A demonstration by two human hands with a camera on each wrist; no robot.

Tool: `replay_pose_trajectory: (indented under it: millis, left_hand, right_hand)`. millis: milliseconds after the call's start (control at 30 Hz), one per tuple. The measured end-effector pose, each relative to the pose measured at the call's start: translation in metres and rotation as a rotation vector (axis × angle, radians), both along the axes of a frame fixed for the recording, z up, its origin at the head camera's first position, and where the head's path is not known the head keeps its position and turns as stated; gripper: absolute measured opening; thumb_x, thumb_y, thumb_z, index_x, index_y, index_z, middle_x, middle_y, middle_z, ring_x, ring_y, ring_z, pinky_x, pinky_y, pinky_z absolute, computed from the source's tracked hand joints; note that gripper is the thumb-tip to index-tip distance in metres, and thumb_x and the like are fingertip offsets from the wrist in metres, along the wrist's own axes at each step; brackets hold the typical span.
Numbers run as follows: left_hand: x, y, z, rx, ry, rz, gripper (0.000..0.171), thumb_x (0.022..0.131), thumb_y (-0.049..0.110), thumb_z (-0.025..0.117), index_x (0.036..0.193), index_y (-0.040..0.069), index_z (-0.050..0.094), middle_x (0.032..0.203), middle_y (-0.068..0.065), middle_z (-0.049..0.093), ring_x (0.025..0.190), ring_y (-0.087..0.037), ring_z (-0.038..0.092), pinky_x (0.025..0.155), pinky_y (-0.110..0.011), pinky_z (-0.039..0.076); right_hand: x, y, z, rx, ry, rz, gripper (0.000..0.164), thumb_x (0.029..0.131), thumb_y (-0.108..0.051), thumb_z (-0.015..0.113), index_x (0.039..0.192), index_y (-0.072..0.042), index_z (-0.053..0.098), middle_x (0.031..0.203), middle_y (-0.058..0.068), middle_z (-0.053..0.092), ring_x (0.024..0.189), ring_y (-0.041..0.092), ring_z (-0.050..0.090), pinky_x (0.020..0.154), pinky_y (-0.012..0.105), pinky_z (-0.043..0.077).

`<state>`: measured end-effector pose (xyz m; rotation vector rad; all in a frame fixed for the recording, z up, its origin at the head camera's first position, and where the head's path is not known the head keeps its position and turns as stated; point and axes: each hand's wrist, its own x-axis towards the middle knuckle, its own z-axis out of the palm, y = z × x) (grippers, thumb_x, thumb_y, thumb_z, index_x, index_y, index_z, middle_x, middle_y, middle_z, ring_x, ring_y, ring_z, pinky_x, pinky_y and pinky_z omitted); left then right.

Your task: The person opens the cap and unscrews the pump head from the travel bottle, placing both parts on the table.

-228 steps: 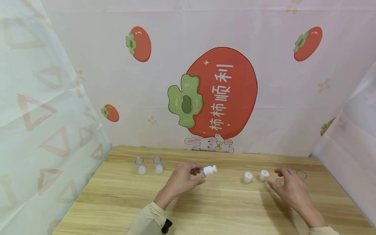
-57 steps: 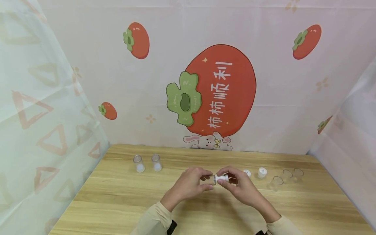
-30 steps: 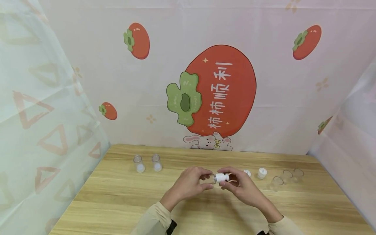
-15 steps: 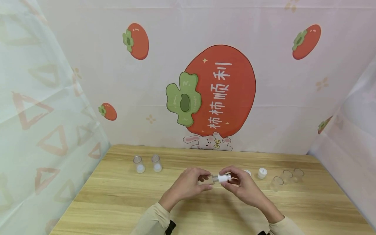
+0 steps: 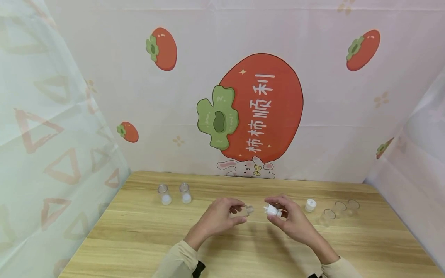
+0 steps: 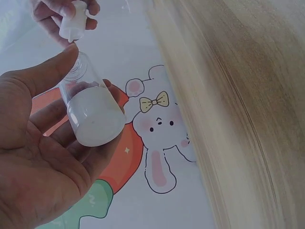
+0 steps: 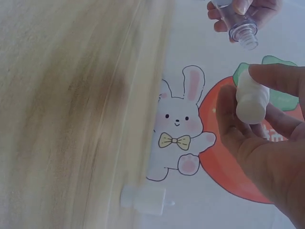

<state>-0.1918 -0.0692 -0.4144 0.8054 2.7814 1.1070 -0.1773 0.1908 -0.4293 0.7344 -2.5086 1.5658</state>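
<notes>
My left hand (image 5: 217, 218) holds a small clear bottle (image 6: 93, 107) between thumb and fingers. The bottle lies tilted over the table, its bare threaded neck (image 7: 247, 38) turned toward the right hand, and its bottom part is white. Across a short gap, the right hand (image 5: 295, 222) pinches a white pump top (image 5: 272, 210) by its sides. A thin stem (image 6: 71, 38) at its end points toward the bottle neck. Bottle and pump top are apart.
Two clear bottles with white bottoms, a left one (image 5: 164, 194) and a right one (image 5: 185, 193), stand at the back left. Right of the hands are a white top (image 5: 311, 205) and three clear covers, the nearest cover (image 5: 326, 218) in front. A printed cloth (image 5: 184, 88) rises behind the table.
The right hand came over from the clear covers and gripped the white top on the bottle. That top has come off the neck and moved right, while the left hand kept the bottle.
</notes>
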Motion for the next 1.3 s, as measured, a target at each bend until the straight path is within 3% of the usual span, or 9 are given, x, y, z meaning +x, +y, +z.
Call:
replay_pose_trajectory:
  millis: [233, 400, 767, 1300]
  left_hand:
    - [0.001, -0.002, 0.001, 0.011, 0.0, 0.008, 0.036, 0.087, 0.024, 0.082, 0.118, 0.007, 0.074, 0.105, -0.004, 0.074, 0.091, -0.014, 0.069, 0.082, -0.028, 0.055]
    - [0.002, -0.002, 0.001, 0.011, 0.008, 0.014, 0.037, 0.087, 0.025, 0.082, 0.118, 0.007, 0.074, 0.105, -0.003, 0.074, 0.092, -0.012, 0.068, 0.083, -0.028, 0.055]
    - [0.003, -0.003, 0.002, 0.029, 0.017, 0.007, 0.037, 0.087, 0.026, 0.082, 0.118, 0.006, 0.073, 0.105, -0.005, 0.074, 0.093, -0.015, 0.069, 0.083, -0.028, 0.055]
    - [0.001, -0.007, 0.0, 0.107, 0.073, 0.077, 0.033, 0.09, 0.023, 0.079, 0.118, 0.008, 0.073, 0.105, -0.004, 0.073, 0.094, -0.018, 0.069, 0.081, -0.03, 0.056]
  right_hand:
    - [-0.001, 0.0, -0.003, 0.033, -0.05, -0.011, 0.034, 0.089, -0.001, 0.076, 0.121, 0.004, 0.067, 0.108, 0.011, 0.061, 0.094, 0.021, 0.063, 0.076, 0.028, 0.057]
    - [-0.004, 0.001, -0.008, 0.088, -0.035, -0.023, 0.032, 0.089, -0.005, 0.077, 0.119, 0.004, 0.068, 0.105, 0.008, 0.064, 0.092, 0.02, 0.064, 0.077, 0.03, 0.057]
    - [-0.01, -0.003, -0.02, 0.138, -0.06, -0.128, 0.034, 0.082, 0.006, 0.079, 0.113, 0.007, 0.065, 0.1, 0.009, 0.064, 0.087, 0.019, 0.064, 0.077, 0.037, 0.059]
    - [-0.021, -0.01, -0.032, 0.269, -0.064, -0.169, 0.03, 0.081, 0.01, 0.078, 0.109, 0.004, 0.067, 0.095, 0.005, 0.057, 0.087, 0.017, 0.062, 0.077, 0.029, 0.058]
